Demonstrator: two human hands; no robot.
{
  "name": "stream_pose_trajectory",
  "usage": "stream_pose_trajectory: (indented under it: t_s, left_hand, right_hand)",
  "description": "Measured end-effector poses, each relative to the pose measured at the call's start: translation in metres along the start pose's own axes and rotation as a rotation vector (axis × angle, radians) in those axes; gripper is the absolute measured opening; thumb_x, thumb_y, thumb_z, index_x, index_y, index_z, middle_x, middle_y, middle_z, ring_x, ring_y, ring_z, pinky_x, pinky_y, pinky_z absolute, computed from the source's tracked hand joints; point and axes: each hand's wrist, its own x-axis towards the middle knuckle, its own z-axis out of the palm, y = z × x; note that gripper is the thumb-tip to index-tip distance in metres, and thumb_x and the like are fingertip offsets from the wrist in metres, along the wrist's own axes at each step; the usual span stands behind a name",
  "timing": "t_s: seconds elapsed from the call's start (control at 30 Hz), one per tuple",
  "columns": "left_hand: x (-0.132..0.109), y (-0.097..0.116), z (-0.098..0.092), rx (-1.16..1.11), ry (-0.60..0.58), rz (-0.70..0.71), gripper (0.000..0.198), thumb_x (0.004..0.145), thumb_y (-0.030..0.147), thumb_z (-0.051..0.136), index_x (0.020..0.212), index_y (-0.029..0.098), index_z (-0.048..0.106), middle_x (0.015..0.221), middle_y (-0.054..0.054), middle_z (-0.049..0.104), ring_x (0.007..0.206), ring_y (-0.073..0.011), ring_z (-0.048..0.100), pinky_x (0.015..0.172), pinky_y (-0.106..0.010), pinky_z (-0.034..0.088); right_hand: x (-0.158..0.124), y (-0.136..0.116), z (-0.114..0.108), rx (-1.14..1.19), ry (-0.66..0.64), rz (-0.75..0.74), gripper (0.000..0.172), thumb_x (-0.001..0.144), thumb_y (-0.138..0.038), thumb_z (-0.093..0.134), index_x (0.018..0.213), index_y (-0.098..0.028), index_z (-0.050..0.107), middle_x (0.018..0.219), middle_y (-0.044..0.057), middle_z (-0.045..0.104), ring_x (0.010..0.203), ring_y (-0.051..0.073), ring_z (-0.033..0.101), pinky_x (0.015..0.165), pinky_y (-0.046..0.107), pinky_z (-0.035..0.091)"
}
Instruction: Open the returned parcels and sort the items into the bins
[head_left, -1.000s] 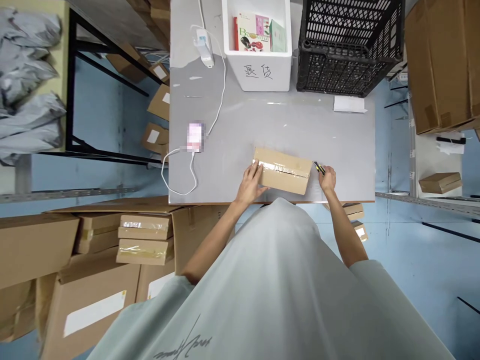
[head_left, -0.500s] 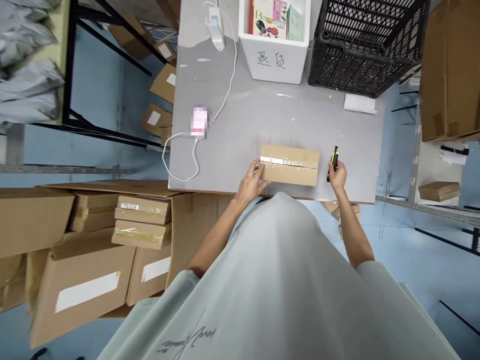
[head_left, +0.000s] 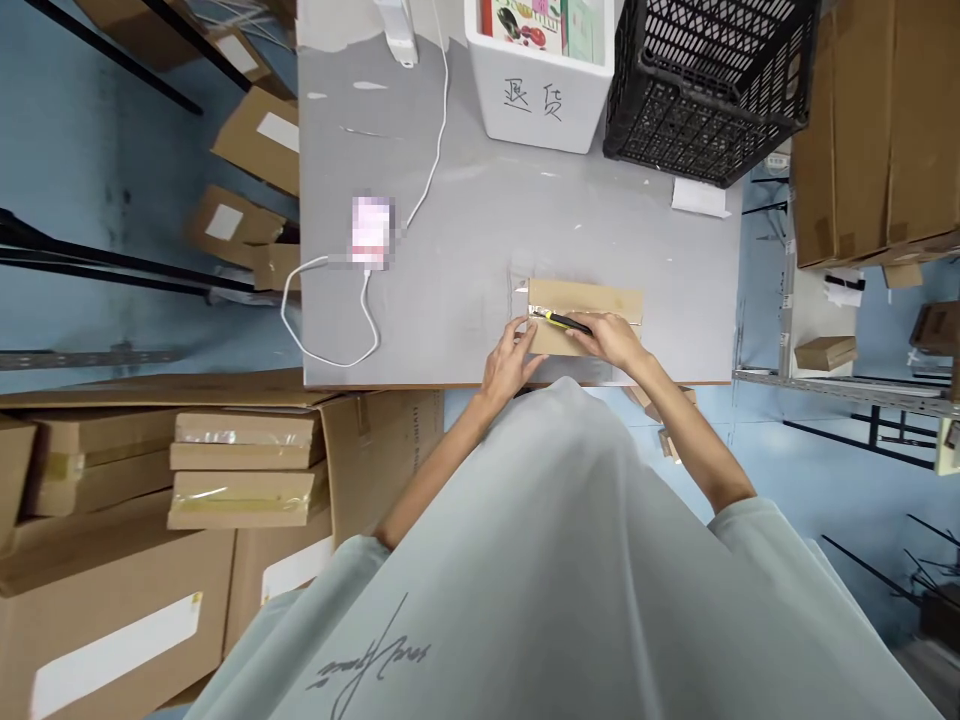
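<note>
A small cardboard box [head_left: 585, 295] lies on the grey table near its front edge, with clear tape along its top seam. My left hand [head_left: 508, 362] grips the box's left end, fingertips at the left edge and thumb by the near side. In my right hand [head_left: 611, 340] is a black and yellow utility knife [head_left: 568, 322], fingers closed round its handle over the box. The knife's tip points left, at the taped seam near the left end. Part of the seam is hidden under my right hand.
At the table's back stand a white bin [head_left: 541, 100] holding books and a black plastic crate [head_left: 705, 110]. A white cable [head_left: 442, 120] runs to a blurred pink device [head_left: 372, 232] on the left. Large cartons [head_left: 247, 430] fill the left front, below the table.
My right hand has moved left with the utility knife, from beside the box to over its taped seam. My left hand stays at the box's left end. The whole view has shifted slightly.
</note>
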Motion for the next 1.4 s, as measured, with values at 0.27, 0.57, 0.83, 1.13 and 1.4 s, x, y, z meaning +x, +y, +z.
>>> stream_pose_trajectory:
  t_s: [0.27,0.57,0.83,1.13,1.4]
  left_hand:
    - [0.003,-0.003,0.003,-0.067,-0.032,-0.001,0.076,0.108,0.047,0.074,0.177,0.027,0.049,0.177,-0.023,0.049,0.141,-0.0361,0.073,0.112,-0.049,0.066]
    - [0.005,0.002,-0.001,-0.065,-0.065,-0.003,0.072,0.111,0.050,0.068,0.176,0.023,0.052,0.178,-0.024,0.048,0.142,-0.0377,0.071,0.115,-0.049,0.064]
    - [0.003,0.004,0.001,-0.053,-0.068,-0.021,0.073,0.112,0.055,0.065,0.177,0.025,0.051,0.180,-0.021,0.047,0.144,-0.0378,0.071,0.113,-0.048,0.065]
    - [0.004,0.004,-0.001,0.029,-0.079,-0.043,0.077,0.111,0.058,0.066,0.180,0.029,0.047,0.181,-0.019,0.047,0.138,-0.0366,0.073,0.114,-0.047,0.065]
    - [0.002,0.016,-0.005,0.098,-0.045,-0.145,0.074,0.113,0.064,0.056,0.177,0.028,0.051,0.182,-0.020,0.048,0.140,-0.0385,0.073,0.111,-0.047,0.066]
  right_hand:
    - [0.004,-0.017,-0.012,-0.117,-0.063,0.012,0.048,0.119,-0.042,0.054,0.162,-0.027,0.070,0.152,0.012,0.081,0.139,0.035,0.076,0.109,0.040,0.056]
    - [0.014,-0.024,-0.012,-0.242,-0.076,0.015,0.044,0.118,-0.035,0.052,0.156,-0.024,0.073,0.142,0.014,0.084,0.127,0.035,0.079,0.097,0.038,0.052]
    - [0.010,-0.036,-0.023,-0.311,-0.118,0.046,0.045,0.119,-0.036,0.052,0.156,-0.024,0.074,0.141,0.016,0.085,0.124,0.036,0.080,0.097,0.040,0.052]
    - [0.022,-0.044,-0.032,-0.373,-0.159,0.021,0.042,0.121,-0.035,0.052,0.152,-0.021,0.076,0.137,0.022,0.084,0.127,0.039,0.079,0.101,0.043,0.052]
    - [0.016,0.031,-0.037,-0.436,-0.145,-0.012,0.041,0.118,-0.029,0.051,0.132,-0.016,0.087,0.121,0.025,0.086,0.119,0.040,0.079,0.099,0.047,0.054]
